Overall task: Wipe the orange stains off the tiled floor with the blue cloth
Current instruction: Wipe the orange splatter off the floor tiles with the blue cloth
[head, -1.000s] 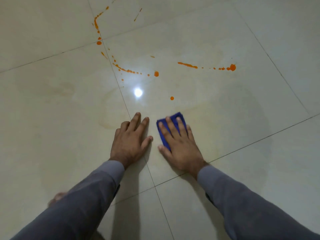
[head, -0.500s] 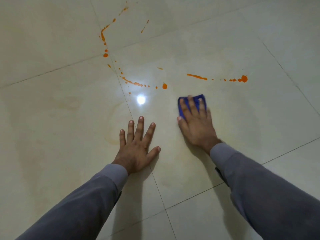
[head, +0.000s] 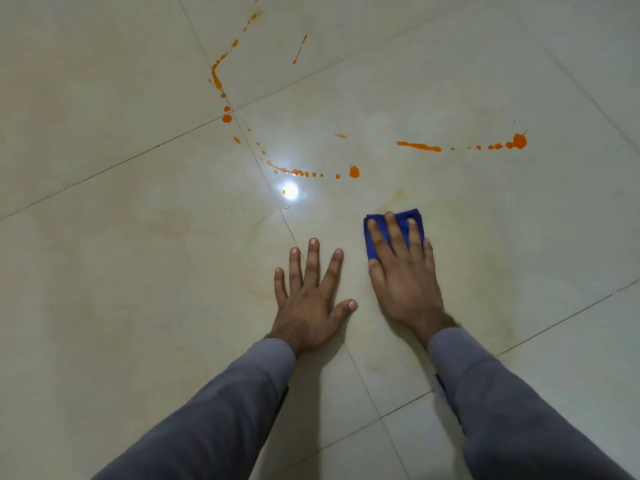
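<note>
My right hand (head: 403,271) lies flat on a folded blue cloth (head: 414,218) and presses it to the cream tiled floor (head: 138,306) with straight fingers. Only the cloth's far and left edges show past my fingers. My left hand (head: 311,299) rests flat on the floor beside it, fingers spread, holding nothing. Orange stains lie farther off: a dotted trail ending in a blob (head: 354,172), a streak with dots and a big drop (head: 518,141) to the right, and a line of splashes (head: 217,79) along the far grout joint. A faint orange smear (head: 398,195) sits just beyond the cloth.
A bright lamp reflection (head: 290,191) shines on the tile near the dotted trail. Dark grout lines (head: 360,379) cross the floor under my arms. Grey sleeves cover both forearms.
My right hand pushed the cloth forward over a lone orange dot, then drew it back a little. That dot is gone, leaving a faint smear. My left hand stayed flat.
</note>
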